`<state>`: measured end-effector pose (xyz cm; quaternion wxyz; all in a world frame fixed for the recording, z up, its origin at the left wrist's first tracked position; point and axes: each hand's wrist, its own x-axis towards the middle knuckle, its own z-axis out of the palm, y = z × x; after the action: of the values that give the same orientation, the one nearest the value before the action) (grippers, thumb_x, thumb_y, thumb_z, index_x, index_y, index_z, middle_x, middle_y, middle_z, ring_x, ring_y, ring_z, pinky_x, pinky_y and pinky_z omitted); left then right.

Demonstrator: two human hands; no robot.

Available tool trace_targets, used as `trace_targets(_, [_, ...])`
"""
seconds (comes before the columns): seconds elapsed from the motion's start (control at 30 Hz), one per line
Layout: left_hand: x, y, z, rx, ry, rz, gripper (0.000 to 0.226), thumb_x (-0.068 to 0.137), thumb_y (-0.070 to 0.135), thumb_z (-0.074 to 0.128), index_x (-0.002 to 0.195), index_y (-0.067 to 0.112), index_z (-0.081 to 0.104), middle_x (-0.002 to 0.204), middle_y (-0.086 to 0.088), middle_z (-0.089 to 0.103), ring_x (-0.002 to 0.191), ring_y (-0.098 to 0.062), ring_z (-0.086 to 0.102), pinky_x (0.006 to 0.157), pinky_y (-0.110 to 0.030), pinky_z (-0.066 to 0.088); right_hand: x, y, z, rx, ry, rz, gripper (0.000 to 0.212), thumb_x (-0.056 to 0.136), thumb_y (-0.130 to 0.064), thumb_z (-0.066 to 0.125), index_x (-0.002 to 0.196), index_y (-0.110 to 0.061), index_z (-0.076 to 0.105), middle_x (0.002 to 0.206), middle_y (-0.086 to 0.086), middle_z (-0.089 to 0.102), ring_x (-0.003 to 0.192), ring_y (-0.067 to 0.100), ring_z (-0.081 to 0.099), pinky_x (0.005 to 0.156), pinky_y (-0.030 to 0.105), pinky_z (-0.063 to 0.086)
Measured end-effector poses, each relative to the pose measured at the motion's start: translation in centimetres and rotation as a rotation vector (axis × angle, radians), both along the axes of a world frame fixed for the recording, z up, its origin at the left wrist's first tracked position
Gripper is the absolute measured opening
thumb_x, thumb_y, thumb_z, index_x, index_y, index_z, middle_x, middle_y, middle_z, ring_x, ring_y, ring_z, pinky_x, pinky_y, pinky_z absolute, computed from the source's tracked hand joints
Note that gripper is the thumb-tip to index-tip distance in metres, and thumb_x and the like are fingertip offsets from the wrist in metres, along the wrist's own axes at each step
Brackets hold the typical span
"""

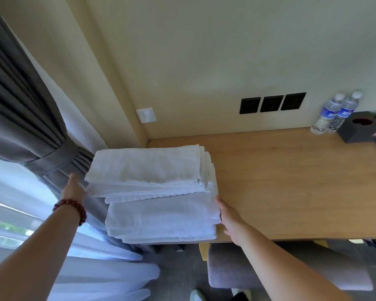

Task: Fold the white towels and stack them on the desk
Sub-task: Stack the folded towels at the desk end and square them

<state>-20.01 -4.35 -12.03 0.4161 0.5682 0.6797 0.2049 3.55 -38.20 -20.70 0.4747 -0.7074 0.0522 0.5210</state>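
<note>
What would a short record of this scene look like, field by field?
Towels: folded white towels stacked at the desk's left end
Desk: wooden desk against the wall
Left hand: left hand flat against the stack's left side
Right hand: right hand flat against the stack's right side
Also on desk: two water bottles, dark box
Nearby: grey curtain, chair

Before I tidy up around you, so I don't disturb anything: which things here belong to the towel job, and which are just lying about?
Part of the job:
stack of folded white towels
light wooden desk
left hand and right hand, flat against the stack's sides

Just lying about:
two clear plastic water bottles
dark square tissue box
grey curtain
</note>
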Motion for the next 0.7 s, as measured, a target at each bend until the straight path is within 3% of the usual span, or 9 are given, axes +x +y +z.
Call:
trace_targets(0.07, [-2.0,-1.4,-2.5,-0.252,-0.1,0.093,0.062,0.075,0.056,0.04,0.12,0.014,0.049,0.124,-0.016,0.053,0.097,-0.033,0.054,0.078,-0.046,0.039,0.3,-0.3,0.0,-0.01,0.031,-0.007,0.078,0.093,-0.076,0.037,0.156,-0.03,0.031,0.161,-0.002,0.033,0.146,0.024,0.034,0.121,0.051,0.022])
trace_targets(0.13, [-4.0,-2.0,-5.6,-0.509,-0.137,0.163,0.093,0.08,0.082,0.033,0.146,0.018,0.042,0.149,-0.012,0.044,0.132,-0.037,0.045,0.097,-0.052,0.035,0.8,-0.6,0.0,-0.013,0.045,-0.019,0.079,0.092,-0.077,0.037,0.155,-0.031,0.031,0.16,-0.001,0.035,0.145,0.025,0.035,0.12,0.051,0.025])
trace_targets(0.2, [-4.1,-3.0,-7.2,-0.648,-0.217,0.147,0.103,0.078,0.091,0.024,0.153,0.022,0.036,0.157,-0.01,0.036,0.144,-0.037,0.031,0.114,-0.056,0.022,1.3,-0.9,-0.2,-0.032,0.043,-0.023,0.083,0.089,-0.08,0.038,0.155,-0.032,0.031,0.159,0.001,0.037,0.143,0.026,0.038,0.118,0.052,0.029])
trace_targets(0.27, [-2.9,-3.9,-7.6,-0.669,-0.236,0.084,0.097,0.078,0.091,0.025,0.142,0.022,0.05,0.147,-0.009,0.047,0.137,-0.035,0.042,0.111,-0.055,0.026,1.7,-0.9,-0.2,-0.053,0.048,-0.025,0.086,0.085,-0.083,0.039,0.154,-0.032,0.032,0.156,0.003,0.042,0.139,0.024,0.044,0.116,0.051,0.032])
trace_targets(0.37, [-1.4,-4.0,-8.5,-0.656,-0.25,0.056,0.074,0.07,0.085,0.046,0.11,0.026,0.064,0.121,-0.009,0.064,0.108,-0.035,0.061,0.087,-0.049,0.049,2.1,-0.1,-0.9,-0.037,0.072,-0.053,0.079,0.088,-0.08,0.04,0.151,-0.033,0.038,0.149,0.002,0.05,0.133,0.024,0.049,0.115,0.053,0.032])
trace_targets(0.47, [-2.3,-2.0,-11.1,-0.661,-0.19,0.093,0.078,0.057,0.08,0.063,0.116,0.029,0.06,0.132,-0.006,0.063,0.116,-0.036,0.06,0.086,-0.054,0.048,2.0,1.1,-0.8,0.012,0.092,-0.023,0.07,0.083,-0.085,0.042,0.131,-0.035,0.053,0.129,-0.003,0.062,0.12,0.022,0.056,0.115,0.053,0.033])
trace_targets(0.53, [-2.9,-0.9,-12.2,-0.659,-0.191,0.076,0.082,0.061,0.073,0.067,0.127,0.025,0.059,0.133,-0.009,0.063,0.119,-0.039,0.06,0.097,-0.059,0.044,2.2,1.8,-2.1,0.04,0.098,-0.035,0.094,0.059,-0.097,0.052,0.132,-0.037,0.057,0.129,-0.006,0.064,0.12,0.022,0.058,0.113,0.055,0.036])
trace_targets(0.6, [-2.5,-0.8,-12.4,-0.708,-0.229,0.055,0.078,0.068,0.064,0.07,0.131,0.019,0.061,0.128,-0.014,0.066,0.112,-0.043,0.064,0.087,-0.064,0.051,3.0,2.4,-4.5,0.07,0.115,-0.066,0.104,0.043,-0.101,0.057,0.129,-0.043,0.059,0.129,-0.007,0.066,0.121,0.024,0.06,0.11,0.055,0.04])
trace_targets(0.7, [-2.8,0.2,-14.3,-0.691,-0.258,-0.005,0.066,0.081,0.062,0.062,0.124,0.013,0.066,0.121,-0.02,0.068,0.106,-0.047,0.066,0.08,-0.07,0.051,3.0,3.2,-3.1,0.064,0.165,-0.112,0.071,0.074,-0.088,0.044,0.119,-0.038,0.069,0.111,-0.002,0.075,0.109,0.027,0.069,0.103,0.054,0.048])
